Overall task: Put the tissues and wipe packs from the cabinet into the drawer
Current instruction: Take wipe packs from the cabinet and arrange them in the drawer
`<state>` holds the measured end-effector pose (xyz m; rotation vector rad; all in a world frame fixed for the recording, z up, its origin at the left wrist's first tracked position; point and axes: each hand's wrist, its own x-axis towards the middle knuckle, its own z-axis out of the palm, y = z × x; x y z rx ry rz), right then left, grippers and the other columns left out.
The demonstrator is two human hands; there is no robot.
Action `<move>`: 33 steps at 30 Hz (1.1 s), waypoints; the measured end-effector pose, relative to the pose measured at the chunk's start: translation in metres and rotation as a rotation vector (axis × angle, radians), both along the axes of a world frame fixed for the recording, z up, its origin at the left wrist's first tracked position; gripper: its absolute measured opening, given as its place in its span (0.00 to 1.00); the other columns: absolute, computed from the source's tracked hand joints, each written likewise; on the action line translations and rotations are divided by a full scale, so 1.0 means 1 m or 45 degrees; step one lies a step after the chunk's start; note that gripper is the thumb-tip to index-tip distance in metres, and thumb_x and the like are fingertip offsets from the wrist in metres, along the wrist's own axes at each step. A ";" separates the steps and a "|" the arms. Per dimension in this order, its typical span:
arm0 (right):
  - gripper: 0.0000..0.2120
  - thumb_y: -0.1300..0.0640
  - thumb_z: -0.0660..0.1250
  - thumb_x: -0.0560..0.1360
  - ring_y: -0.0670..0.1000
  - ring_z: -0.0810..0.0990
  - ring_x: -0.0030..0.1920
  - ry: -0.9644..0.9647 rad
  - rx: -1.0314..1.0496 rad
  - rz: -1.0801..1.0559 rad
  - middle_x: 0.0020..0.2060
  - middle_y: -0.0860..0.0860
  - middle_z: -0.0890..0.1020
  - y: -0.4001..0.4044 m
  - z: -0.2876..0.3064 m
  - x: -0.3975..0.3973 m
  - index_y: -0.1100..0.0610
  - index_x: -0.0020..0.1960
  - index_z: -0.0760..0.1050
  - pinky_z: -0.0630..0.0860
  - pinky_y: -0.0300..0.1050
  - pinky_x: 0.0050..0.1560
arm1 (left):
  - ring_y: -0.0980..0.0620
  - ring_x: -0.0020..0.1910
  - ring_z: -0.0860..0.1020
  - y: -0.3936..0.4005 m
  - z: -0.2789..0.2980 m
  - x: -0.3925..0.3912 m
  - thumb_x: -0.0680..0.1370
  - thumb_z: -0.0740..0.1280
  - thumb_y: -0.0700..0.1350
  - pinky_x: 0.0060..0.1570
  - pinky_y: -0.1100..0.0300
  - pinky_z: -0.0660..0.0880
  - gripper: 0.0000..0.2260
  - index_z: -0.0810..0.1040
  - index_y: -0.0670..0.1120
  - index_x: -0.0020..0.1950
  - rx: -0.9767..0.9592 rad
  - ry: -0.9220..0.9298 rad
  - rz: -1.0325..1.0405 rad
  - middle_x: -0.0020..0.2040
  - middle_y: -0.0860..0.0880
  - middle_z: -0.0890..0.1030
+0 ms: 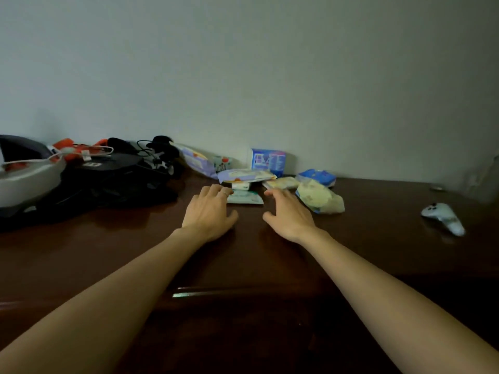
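While the wipe packs (247, 176) are lying clustered on the cabinet top (378, 225) by the wall, the left hand (209, 213) and right hand (290, 214) are reaching just before them — fingers spread, gripping nothing; the drawer front (243, 295) is sitting dim below.

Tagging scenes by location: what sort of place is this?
Probably a home room, maybe a bedroom: a dark wooden cabinet top against a plain wall, with tissue and wipe packs, a game controller and a black bag.

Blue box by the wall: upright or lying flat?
Upright. The blue box stands on the cabinet top with its printed face toward the camera, behind the flat-lying packs.
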<state>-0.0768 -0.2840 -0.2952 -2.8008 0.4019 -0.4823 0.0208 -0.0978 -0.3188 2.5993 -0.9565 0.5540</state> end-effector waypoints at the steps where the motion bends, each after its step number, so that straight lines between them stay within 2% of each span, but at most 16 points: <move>1: 0.24 0.50 0.67 0.79 0.53 0.72 0.70 -0.020 -0.045 -0.008 0.72 0.50 0.71 -0.005 0.003 0.019 0.47 0.73 0.68 0.78 0.53 0.58 | 0.45 0.72 0.65 -0.009 -0.003 0.013 0.76 0.64 0.59 0.67 0.47 0.66 0.29 0.67 0.51 0.75 0.022 0.038 -0.027 0.73 0.47 0.68; 3: 0.15 0.52 0.64 0.80 0.55 0.69 0.72 -0.056 -0.224 -0.059 0.74 0.51 0.69 -0.015 0.008 0.059 0.50 0.67 0.75 0.75 0.54 0.60 | 0.46 0.74 0.64 -0.022 -0.011 0.039 0.77 0.62 0.61 0.71 0.47 0.61 0.29 0.65 0.50 0.75 0.056 0.198 -0.030 0.75 0.47 0.66; 5: 0.13 0.53 0.63 0.81 0.57 0.58 0.79 0.061 -0.502 -0.111 0.81 0.53 0.60 -0.023 0.009 0.098 0.53 0.62 0.81 0.66 0.57 0.71 | 0.45 0.69 0.69 -0.030 -0.014 0.060 0.77 0.59 0.62 0.71 0.45 0.63 0.26 0.67 0.49 0.70 0.055 0.331 0.016 0.70 0.46 0.72; 7: 0.14 0.53 0.63 0.80 0.57 0.46 0.82 0.291 -0.710 -0.116 0.83 0.54 0.50 -0.027 0.004 0.129 0.54 0.63 0.81 0.52 0.61 0.78 | 0.44 0.62 0.73 -0.035 -0.017 0.074 0.76 0.58 0.63 0.67 0.44 0.65 0.23 0.67 0.48 0.62 0.049 0.318 0.026 0.62 0.45 0.76; 8: 0.16 0.52 0.63 0.81 0.57 0.44 0.82 0.368 -0.761 -0.116 0.83 0.53 0.49 -0.029 0.000 0.141 0.53 0.66 0.79 0.48 0.62 0.79 | 0.44 0.61 0.74 -0.037 -0.018 0.079 0.75 0.57 0.63 0.67 0.44 0.65 0.23 0.68 0.47 0.61 0.046 0.276 0.013 0.60 0.45 0.76; 10: 0.21 0.49 0.60 0.82 0.57 0.48 0.82 0.429 -0.759 -0.138 0.83 0.52 0.54 -0.032 -0.008 0.152 0.53 0.73 0.74 0.44 0.63 0.79 | 0.45 0.64 0.71 -0.039 -0.021 0.085 0.74 0.57 0.64 0.69 0.43 0.63 0.27 0.68 0.45 0.62 0.050 0.236 -0.032 0.62 0.45 0.74; 12: 0.23 0.50 0.61 0.82 0.56 0.54 0.81 0.389 -0.732 -0.161 0.82 0.51 0.58 -0.032 -0.012 0.150 0.55 0.76 0.70 0.46 0.63 0.79 | 0.46 0.70 0.66 -0.040 -0.022 0.087 0.74 0.56 0.65 0.73 0.42 0.57 0.31 0.67 0.43 0.66 0.079 0.306 -0.090 0.67 0.44 0.70; 14: 0.25 0.52 0.64 0.80 0.56 0.57 0.79 0.295 -0.727 -0.152 0.81 0.51 0.59 -0.029 -0.010 0.138 0.57 0.76 0.69 0.49 0.62 0.79 | 0.47 0.71 0.66 -0.039 -0.020 0.084 0.74 0.56 0.66 0.74 0.43 0.53 0.31 0.68 0.43 0.64 0.123 0.350 -0.127 0.68 0.45 0.71; 16: 0.28 0.56 0.68 0.78 0.56 0.56 0.79 0.171 -0.674 -0.121 0.81 0.51 0.59 -0.024 -0.004 0.120 0.59 0.76 0.68 0.52 0.60 0.78 | 0.46 0.65 0.72 -0.037 -0.016 0.076 0.74 0.57 0.67 0.72 0.44 0.56 0.25 0.68 0.46 0.55 0.124 0.288 -0.135 0.56 0.47 0.74; 18: 0.30 0.60 0.70 0.75 0.56 0.59 0.78 0.019 -0.603 -0.105 0.79 0.51 0.62 -0.016 0.002 0.097 0.61 0.75 0.68 0.59 0.56 0.76 | 0.45 0.59 0.74 -0.030 -0.012 0.059 0.73 0.58 0.70 0.69 0.45 0.61 0.26 0.65 0.48 0.54 0.090 0.199 -0.126 0.52 0.49 0.71; 21: 0.28 0.61 0.72 0.74 0.56 0.64 0.74 -0.227 -0.471 -0.151 0.75 0.52 0.67 -0.002 0.004 0.057 0.63 0.73 0.70 0.70 0.52 0.70 | 0.44 0.59 0.72 -0.015 -0.009 0.029 0.70 0.53 0.74 0.66 0.48 0.65 0.38 0.67 0.49 0.70 0.138 0.148 -0.096 0.56 0.46 0.71; 22: 0.26 0.61 0.72 0.76 0.56 0.65 0.73 -0.291 -0.393 -0.177 0.75 0.52 0.68 0.002 0.004 0.042 0.63 0.72 0.71 0.71 0.51 0.68 | 0.44 0.60 0.71 -0.008 -0.009 0.018 0.70 0.51 0.75 0.65 0.49 0.65 0.39 0.67 0.51 0.72 0.176 0.148 -0.055 0.56 0.46 0.71; 25: 0.20 0.57 0.70 0.79 0.53 0.69 0.71 -0.511 -0.156 -0.266 0.72 0.50 0.73 0.017 0.001 -0.008 0.60 0.69 0.76 0.74 0.47 0.63 | 0.44 0.61 0.69 0.015 -0.010 -0.017 0.71 0.53 0.72 0.62 0.47 0.67 0.36 0.73 0.52 0.70 0.161 0.131 0.033 0.57 0.46 0.71; 28: 0.14 0.58 0.71 0.78 0.49 0.76 0.65 -0.783 0.048 -0.311 0.65 0.46 0.80 0.038 -0.010 -0.064 0.56 0.63 0.82 0.73 0.40 0.56 | 0.44 0.62 0.70 0.039 -0.013 -0.061 0.70 0.59 0.69 0.59 0.46 0.68 0.35 0.73 0.47 0.68 0.108 0.141 0.036 0.61 0.46 0.72; 30: 0.12 0.60 0.72 0.77 0.46 0.79 0.60 -0.958 0.262 -0.311 0.60 0.44 0.84 0.058 -0.025 -0.101 0.55 0.60 0.85 0.73 0.36 0.56 | 0.45 0.61 0.72 0.055 -0.015 -0.097 0.67 0.60 0.68 0.56 0.47 0.70 0.35 0.72 0.46 0.66 -0.004 0.125 0.033 0.60 0.48 0.74; 33: 0.09 0.61 0.76 0.74 0.43 0.83 0.54 -1.098 0.571 -0.290 0.53 0.45 0.86 0.090 -0.056 -0.151 0.57 0.54 0.87 0.78 0.40 0.60 | 0.46 0.50 0.76 0.081 -0.032 -0.164 0.64 0.65 0.62 0.41 0.53 0.71 0.27 0.69 0.49 0.58 -0.390 0.009 0.068 0.47 0.52 0.75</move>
